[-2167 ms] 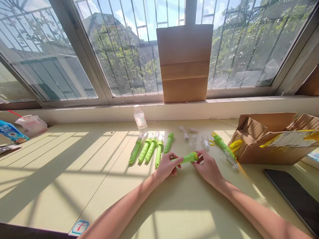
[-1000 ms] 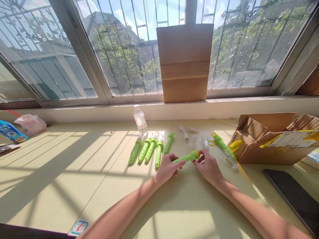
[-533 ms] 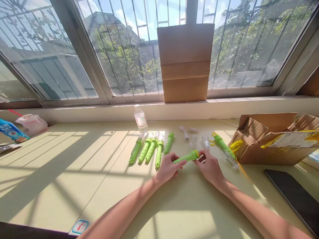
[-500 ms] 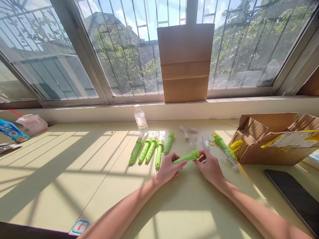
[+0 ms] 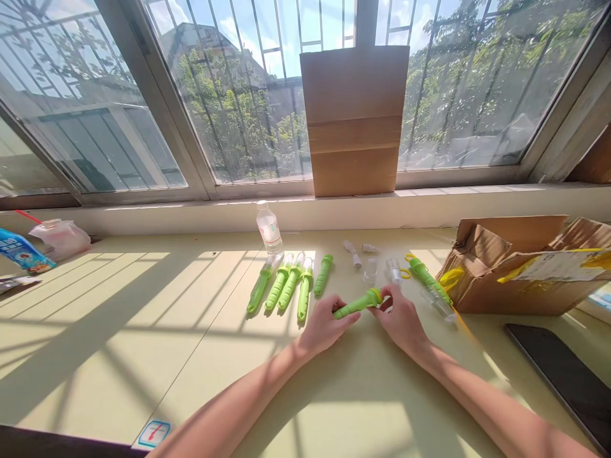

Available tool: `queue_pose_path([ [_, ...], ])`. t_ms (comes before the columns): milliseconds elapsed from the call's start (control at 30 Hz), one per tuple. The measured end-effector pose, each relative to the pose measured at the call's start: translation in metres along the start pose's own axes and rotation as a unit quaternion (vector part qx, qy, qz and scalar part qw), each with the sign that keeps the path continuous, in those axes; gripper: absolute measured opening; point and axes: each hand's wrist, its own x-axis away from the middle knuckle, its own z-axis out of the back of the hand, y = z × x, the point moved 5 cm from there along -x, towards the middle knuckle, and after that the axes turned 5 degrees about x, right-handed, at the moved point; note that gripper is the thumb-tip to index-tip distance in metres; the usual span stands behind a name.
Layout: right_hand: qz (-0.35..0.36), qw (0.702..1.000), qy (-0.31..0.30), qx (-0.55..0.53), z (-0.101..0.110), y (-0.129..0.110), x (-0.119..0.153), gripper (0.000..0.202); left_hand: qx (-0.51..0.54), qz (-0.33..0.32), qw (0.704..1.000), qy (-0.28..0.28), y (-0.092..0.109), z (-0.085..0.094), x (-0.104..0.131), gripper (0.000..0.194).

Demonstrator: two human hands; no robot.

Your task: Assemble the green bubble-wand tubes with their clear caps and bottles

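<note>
My left hand [image 5: 325, 324] is closed around the body of a green plastic tube [image 5: 356, 306]. It is tilted, with its wider end and yellow ring toward the right. At that ringed end, the fingers of my right hand [image 5: 400, 318] are bent and pinched; what lies between the fingertips is partly hidden. Several green tubes with clear tops [image 5: 289, 286] lie in a row to the left. A green tube without a clear top [image 5: 324, 275] lies just beyond my left hand. Past my right hand are a clear plastic cylinder [image 5: 394, 271] and a small clear cup [image 5: 370, 272].
Small clear pieces [image 5: 354, 256] lie farther back. A green tube with a yellow loop [image 5: 428, 280] lies right, beside an open cardboard box [image 5: 529, 277]. A phone [image 5: 558, 375] is at front right. A water bottle [image 5: 270, 229] stands behind the row; a cardboard sheet [image 5: 356, 127] leans on the window.
Both hands stay almost in place, holding the same green tube. The fingers at its ringed end have shifted only slightly.
</note>
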Motion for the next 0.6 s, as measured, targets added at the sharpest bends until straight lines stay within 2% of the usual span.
queue_pose_path([
  [267,-0.001,1.000,0.007,-0.009,0.0017,-0.0008,0.0006,0.021,-0.007,-0.006,1.000,0.006,0.0023,0.0014,-0.0001,0.035],
  [600,0.002,1.000,0.004,-0.012,0.0012,-0.0039,0.0016,0.024,0.042,0.034,0.998,0.017,0.0042,0.0019,-0.0006,0.039],
])
